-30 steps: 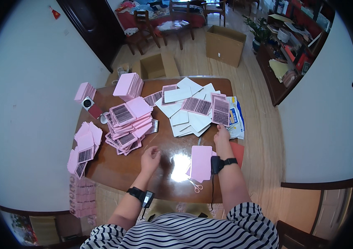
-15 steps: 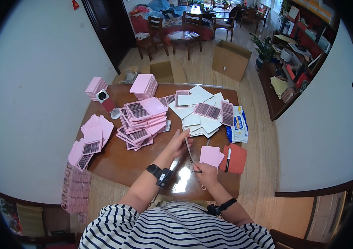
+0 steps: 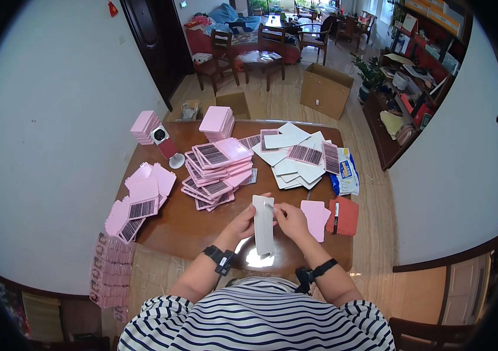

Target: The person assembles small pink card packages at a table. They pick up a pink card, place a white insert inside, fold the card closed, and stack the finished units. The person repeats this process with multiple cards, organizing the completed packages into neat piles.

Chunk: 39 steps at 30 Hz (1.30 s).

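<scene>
My left hand [image 3: 243, 223] holds a narrow white case [image 3: 264, 231] upright over the near part of the table, its fingers closed around the left side. At the upper right edge of that case, my right hand [image 3: 291, 221] is pinched; whatever its fingertips grip is too small to make out. Right of my hands lie blank pink cards [image 3: 314, 219] and a red scalloped pad [image 3: 347, 216] with a black-and-white pen [image 3: 336, 215] on it. Beyond my hands is a messy stack of pink trays [image 3: 216, 169] with rows of black strips.
White cases [image 3: 301, 169] and striped inserts are heaped at the far right, beside a blue-and-white packet [image 3: 347, 175]. More pink trays [image 3: 146, 190] overhang the left edge. A red-and-white device [image 3: 164, 143] stands near pink stacks [image 3: 216, 121]. Cardboard boxes [image 3: 326, 93] sit on the floor beyond.
The white case has turned from edge-on to show its broad face. My right hand has risen to its upper edge; the dark thin tool it held no longer shows. The view has shifted slightly.
</scene>
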{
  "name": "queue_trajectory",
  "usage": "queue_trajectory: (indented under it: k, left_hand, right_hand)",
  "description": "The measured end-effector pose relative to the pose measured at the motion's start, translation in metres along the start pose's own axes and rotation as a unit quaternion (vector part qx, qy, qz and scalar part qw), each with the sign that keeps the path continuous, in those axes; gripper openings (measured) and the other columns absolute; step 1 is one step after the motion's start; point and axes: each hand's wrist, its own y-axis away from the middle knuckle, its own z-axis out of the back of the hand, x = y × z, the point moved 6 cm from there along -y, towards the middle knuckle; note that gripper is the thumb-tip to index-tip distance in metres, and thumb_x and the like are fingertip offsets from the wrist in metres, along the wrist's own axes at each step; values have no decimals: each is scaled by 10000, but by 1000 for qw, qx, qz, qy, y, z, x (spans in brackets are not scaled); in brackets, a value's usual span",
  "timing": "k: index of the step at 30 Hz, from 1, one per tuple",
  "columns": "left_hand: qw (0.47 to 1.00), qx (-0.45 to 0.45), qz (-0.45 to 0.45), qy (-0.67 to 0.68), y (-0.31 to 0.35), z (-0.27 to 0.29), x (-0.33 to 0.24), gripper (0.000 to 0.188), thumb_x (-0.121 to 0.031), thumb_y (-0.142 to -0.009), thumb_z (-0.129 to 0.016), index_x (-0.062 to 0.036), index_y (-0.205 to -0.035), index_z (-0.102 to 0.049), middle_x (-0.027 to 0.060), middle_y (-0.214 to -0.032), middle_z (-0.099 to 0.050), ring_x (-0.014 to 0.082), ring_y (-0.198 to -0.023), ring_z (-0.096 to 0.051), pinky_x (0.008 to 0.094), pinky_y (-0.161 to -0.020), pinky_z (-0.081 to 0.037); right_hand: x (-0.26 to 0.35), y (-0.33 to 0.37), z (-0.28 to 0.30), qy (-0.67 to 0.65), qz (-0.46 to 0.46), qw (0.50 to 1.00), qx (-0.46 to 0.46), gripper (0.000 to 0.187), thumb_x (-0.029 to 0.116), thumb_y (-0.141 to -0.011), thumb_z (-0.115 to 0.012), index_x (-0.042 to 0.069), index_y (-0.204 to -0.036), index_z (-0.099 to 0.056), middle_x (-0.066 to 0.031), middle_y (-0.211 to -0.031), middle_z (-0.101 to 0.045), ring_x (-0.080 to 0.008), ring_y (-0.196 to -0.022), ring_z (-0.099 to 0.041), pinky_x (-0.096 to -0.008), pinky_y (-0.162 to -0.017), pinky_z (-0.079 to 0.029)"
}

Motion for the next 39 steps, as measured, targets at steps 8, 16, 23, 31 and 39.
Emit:
queue_trajectory:
  k: [8, 16, 23, 31, 39]
  left_hand:
    - [997, -44, -36, 52, 14, 40, -45, 1027, -712, -822, -652, -235, -1622, -221, 266, -1574, -365, 422, -1407, -451, 577, -1144, -411]
    - [991, 68, 104, 55, 5, -5, 29, 1179, -773, -715, -691, -218, -1628, -193, 250, -1572, -379, 407, -1405, -457, 543, -1160, -409]
    - [985, 84, 149, 40, 6, -25, 64, 1187, -701, -704, -755, -197, -1620, -193, 231, -1551, -418, 383, -1407, -466, 552, -1149, -423]
    - [991, 62, 94, 71, 10, -19, 23, 1160, -792, -717, -660, -252, -1631, -192, 210, -1611, -334, 436, -1457, -379, 585, -1173, -374]
    - [991, 41, 121, 44, 8, -61, 33, 1234, -879, -635, -639, -251, -1618, -235, 158, -1618, -338, 452, -1438, -397, 592, -1145, -399]
  right_hand:
    - [-97, 188, 7, 385, -62, 875, 288, 283, 346, -891, -656, 158, -1068, -772, -156, -1076, -735, -348, -990, -704, -459, -822, -570]
    - [-65, 150, 42, 114, -83, 990, 3, 343, 380, -930, -669, 45, -919, -747, -195, -815, -704, -381, -738, -688, -447, -662, -537]
    - [3, 84, 5, -57, -75, 990, -107, 222, 243, -931, -692, 26, -902, -726, -141, -752, -697, -239, -629, -658, -371, -593, -497]
    - [-90, 253, 25, 408, -242, 822, 315, 275, 347, -902, -688, 88, -929, -776, -129, -895, -748, -327, -789, -710, -425, -670, -539]
    - [-33, 141, 66, 150, -85, 972, -162, 202, 281, -921, -668, 97, -965, -739, -131, -915, -731, -346, -872, -693, -437, -754, -547]
